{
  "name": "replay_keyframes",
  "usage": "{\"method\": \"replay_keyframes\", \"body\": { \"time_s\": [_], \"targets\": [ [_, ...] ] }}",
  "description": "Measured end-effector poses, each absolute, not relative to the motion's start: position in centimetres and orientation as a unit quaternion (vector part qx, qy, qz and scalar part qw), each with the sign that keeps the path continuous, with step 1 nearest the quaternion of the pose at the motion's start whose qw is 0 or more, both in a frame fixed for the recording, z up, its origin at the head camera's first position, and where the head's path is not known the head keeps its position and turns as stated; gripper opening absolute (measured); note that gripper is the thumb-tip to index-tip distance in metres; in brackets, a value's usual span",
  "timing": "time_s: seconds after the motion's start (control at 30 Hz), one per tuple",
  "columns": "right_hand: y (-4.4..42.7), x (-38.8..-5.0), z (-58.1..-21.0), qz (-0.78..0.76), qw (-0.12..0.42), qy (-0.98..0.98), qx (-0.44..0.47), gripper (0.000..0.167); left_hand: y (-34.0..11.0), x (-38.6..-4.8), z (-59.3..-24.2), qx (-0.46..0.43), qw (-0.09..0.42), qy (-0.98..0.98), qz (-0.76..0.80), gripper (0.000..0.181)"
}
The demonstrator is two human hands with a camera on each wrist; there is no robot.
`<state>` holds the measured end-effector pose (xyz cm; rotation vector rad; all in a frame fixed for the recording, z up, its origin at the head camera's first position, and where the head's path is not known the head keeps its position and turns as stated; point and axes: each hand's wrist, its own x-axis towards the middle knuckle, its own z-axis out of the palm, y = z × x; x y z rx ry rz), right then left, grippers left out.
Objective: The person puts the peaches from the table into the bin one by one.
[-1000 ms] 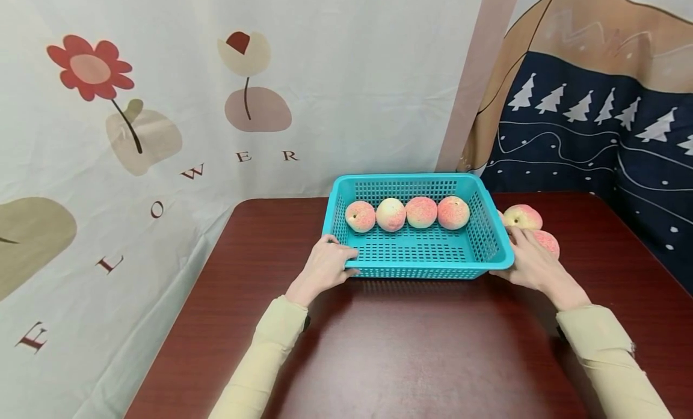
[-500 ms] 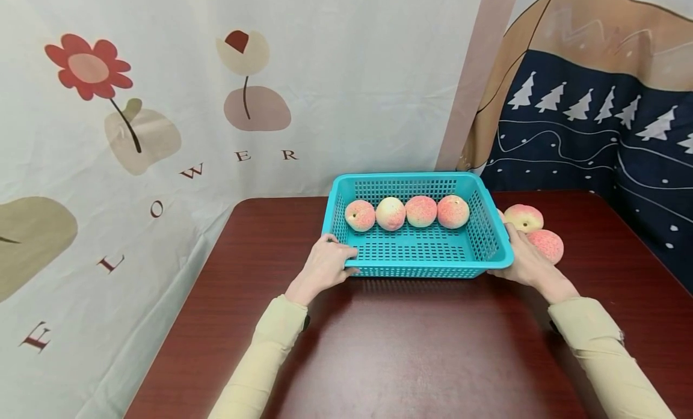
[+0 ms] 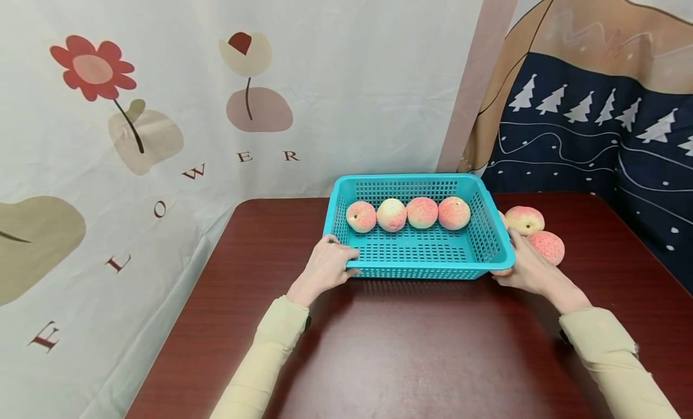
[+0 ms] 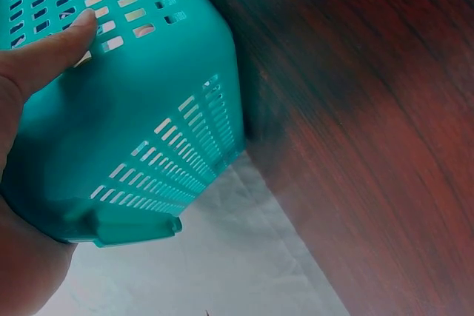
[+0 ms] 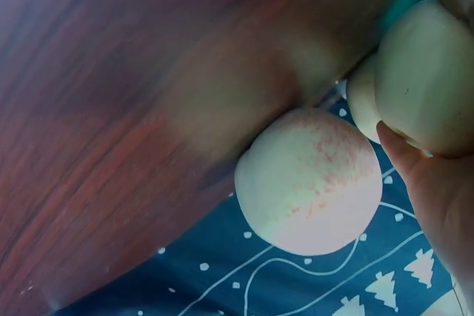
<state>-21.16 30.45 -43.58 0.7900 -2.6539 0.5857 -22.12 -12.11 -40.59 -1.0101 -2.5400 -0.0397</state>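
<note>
Turquoise plastic makes the perforated rectangular basket [image 3: 417, 265]; in the head view I see four round pink-and-cream peaches [image 3: 392, 215] inside. A pinkish held peach [image 3: 502, 273] now shows beneath the right hand [image 3: 527, 267], outside the basket, unseen half a second ago; I judge it secured. In the left wrist view, the left hand [image 4: 41, 64] grips the basket's corner. In the right wrist view, the right hand's thumb and finger pinch the held peach.

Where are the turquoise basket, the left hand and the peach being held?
Turquoise basket [image 3: 428, 266], head view: its near rim.
Left hand [image 3: 326, 265], head view: back of the hand.
Held peach [image 5: 428, 78], right wrist view: its pale side.
</note>
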Motion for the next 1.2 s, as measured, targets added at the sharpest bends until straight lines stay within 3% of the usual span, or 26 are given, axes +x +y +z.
{"method": "replay_keyframes", "body": {
  "time_s": [0.3, 0.7, 1.03, 1.2],
  "targets": [
    [31.3, -19.1, -42.4, 0.177, 0.171, -0.920, 0.305, 0.076, -12.1, -22.1, -40.6, -0.361, 0.207, -0.909, -0.012, 0.040],
    [32.5, -18.6, -38.6, 0.155, 0.209, -0.934, 0.245, 0.067, -12.1, -22.1, -40.5, -0.363, 0.208, -0.908, -0.020, 0.041],
    [30.6, -19.6, -34.6, 0.172, 0.172, -0.945, 0.219, 0.068, -12.2, -22.0, -40.6, -0.363, 0.215, -0.906, -0.017, 0.041],
    [28.7, -20.8, -33.7, 0.174, 0.178, -0.932, 0.262, 0.061, -12.2, -22.1, -40.7, -0.365, 0.216, -0.906, -0.016, 0.041]
  ]
}}
